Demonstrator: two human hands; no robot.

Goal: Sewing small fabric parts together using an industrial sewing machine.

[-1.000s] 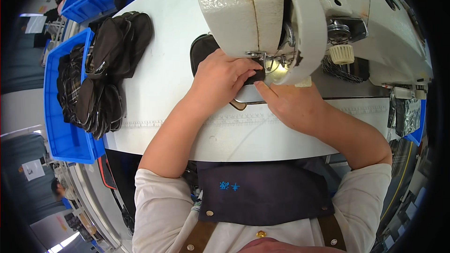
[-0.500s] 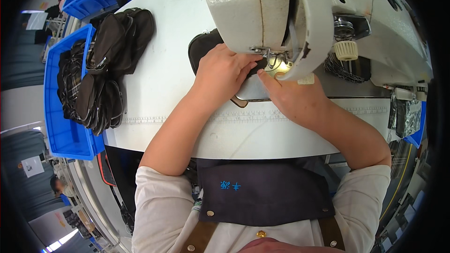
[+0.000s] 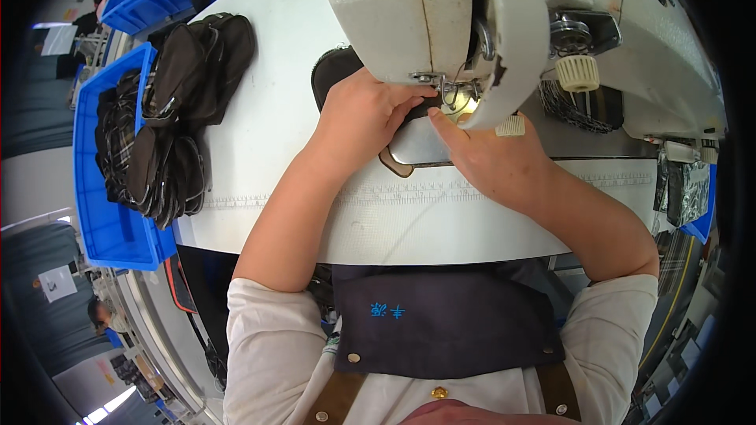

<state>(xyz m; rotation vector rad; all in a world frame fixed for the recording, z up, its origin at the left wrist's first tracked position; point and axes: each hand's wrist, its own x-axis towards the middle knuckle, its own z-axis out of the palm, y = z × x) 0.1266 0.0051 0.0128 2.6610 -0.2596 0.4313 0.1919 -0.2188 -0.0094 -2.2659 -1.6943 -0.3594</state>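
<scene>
A dark pouch piece with a zipper edge (image 3: pixel 331 72) lies under the head of a white sewing machine (image 3: pixel 386 24). My left hand (image 3: pixel 358 114) presses on it with its fingers together, their tips close to the lit presser foot (image 3: pixel 455 96). On the other side of the foot is my right hand (image 3: pixel 500 157). One outstretched digit of it touches the pouch's edge, while its other fingers are hidden behind the machine's white curved arm. A tan-edged corner (image 3: pixel 396 164) pokes out below my left hand.
Dark pouches (image 3: pixel 193 71) are piled at the table's left, beside a blue bin (image 3: pixel 90 220) holding more of them. Another blue bin (image 3: pixel 150 4) stands farther back. A dark bundle (image 3: pixel 579 106) sits under the machine arm. Ruler markings (image 3: pixel 378 195) run along the white table.
The machine head and both hands appear slightly farther left in the picture. My hands keep their places at the presser foot, with the pouch still under the left one.
</scene>
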